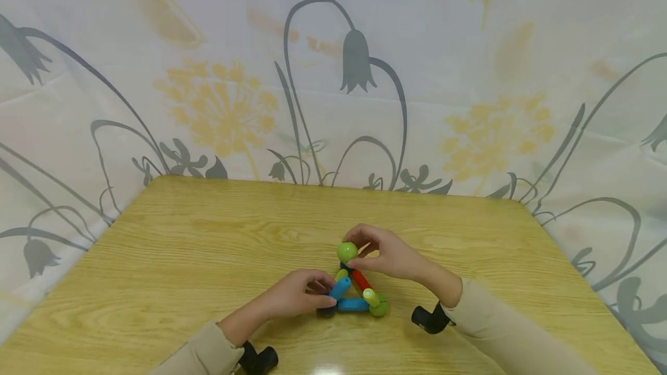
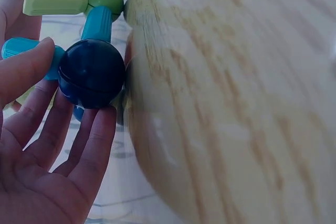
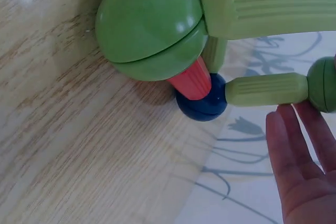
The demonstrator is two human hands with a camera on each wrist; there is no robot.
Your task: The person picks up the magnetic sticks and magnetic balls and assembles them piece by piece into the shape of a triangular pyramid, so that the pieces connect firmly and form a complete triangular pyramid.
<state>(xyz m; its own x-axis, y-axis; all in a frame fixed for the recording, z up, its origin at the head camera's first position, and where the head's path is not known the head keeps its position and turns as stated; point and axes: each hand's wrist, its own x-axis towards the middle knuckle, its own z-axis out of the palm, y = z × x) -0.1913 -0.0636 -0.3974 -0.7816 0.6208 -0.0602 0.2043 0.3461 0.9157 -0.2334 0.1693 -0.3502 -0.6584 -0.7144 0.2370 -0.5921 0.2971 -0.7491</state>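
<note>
A: Head view: rod-and-ball toy frame sitting near the front middle of the wooden table. Left hand at its left corner, fingers curled round the dark ball there and the blue rod slanting up from it.

B: And the right hand?

A: Above and behind, pinching the top green ball at the apex; nearer to the peak than the left. Red rod slanting down from there toward the near-right green ball.

B: Left wrist view?

A: Dark blue ball cradled against the fingertips, fingers bent about it, blue rods running off it.

B: Right wrist view?

A: Big green ball up close with red rod beneath; fingers lying fairly straight at the lower right, grip itself out of frame.
</note>
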